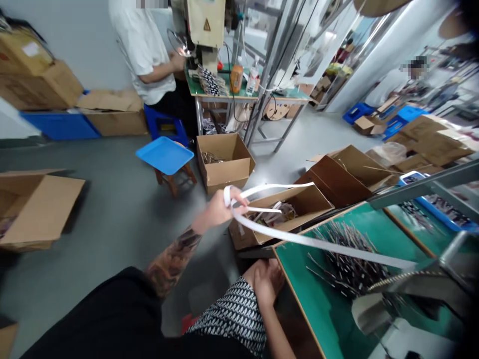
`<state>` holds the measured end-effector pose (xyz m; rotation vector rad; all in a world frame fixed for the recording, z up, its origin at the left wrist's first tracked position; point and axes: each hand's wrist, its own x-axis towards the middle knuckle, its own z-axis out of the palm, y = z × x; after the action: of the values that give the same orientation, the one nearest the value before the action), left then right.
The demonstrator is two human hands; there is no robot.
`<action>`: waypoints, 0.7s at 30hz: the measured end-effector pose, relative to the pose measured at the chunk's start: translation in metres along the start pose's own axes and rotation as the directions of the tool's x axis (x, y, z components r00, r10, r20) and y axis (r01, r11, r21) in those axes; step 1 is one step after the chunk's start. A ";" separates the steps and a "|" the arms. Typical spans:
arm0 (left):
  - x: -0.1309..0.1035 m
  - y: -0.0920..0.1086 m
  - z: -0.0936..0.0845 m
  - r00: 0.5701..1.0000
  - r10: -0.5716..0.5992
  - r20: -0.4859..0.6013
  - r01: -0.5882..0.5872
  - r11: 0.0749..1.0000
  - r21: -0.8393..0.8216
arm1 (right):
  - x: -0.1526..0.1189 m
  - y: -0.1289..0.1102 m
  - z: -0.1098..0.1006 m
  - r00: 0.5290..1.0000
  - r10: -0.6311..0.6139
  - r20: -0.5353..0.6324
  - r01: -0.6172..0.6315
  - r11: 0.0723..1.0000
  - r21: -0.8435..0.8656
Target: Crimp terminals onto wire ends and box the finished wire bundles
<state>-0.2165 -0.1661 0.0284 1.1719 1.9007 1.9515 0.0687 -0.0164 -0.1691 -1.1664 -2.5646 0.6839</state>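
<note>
My left hand (221, 205), at the end of a tattooed forearm, is closed on a white strip (299, 239). The strip loops around the fingers; one long part runs right over the green table (299, 279), and shorter ends stick out above an open carton (314, 199) holding scraps. My right hand (266, 285) rests on my bare knee beside the table edge, fingers loosely spread and holding nothing visible. A pile of dark, thin wire-like pieces (348, 254) lies on the green table, under and beside the strip.
A machine arm (419, 284) stands over the table at right. Ahead are a blue tray (165, 154) on a wooden stool and a carton (226, 172). A seated person (145, 55) works at a machine behind. Another open carton (45, 214) is at left.
</note>
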 end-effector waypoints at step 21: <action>-0.262 -0.020 0.018 0.794 -0.594 0.130 0.419 0.381 -0.824 | 0.108 -0.256 -0.029 0.867 -0.378 0.324 -0.022 0.621 0.784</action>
<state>-0.0361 -0.3111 -0.0983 0.0669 0.8918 2.1476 -0.1553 -0.0721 -0.0117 -0.4471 -2.1794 1.9528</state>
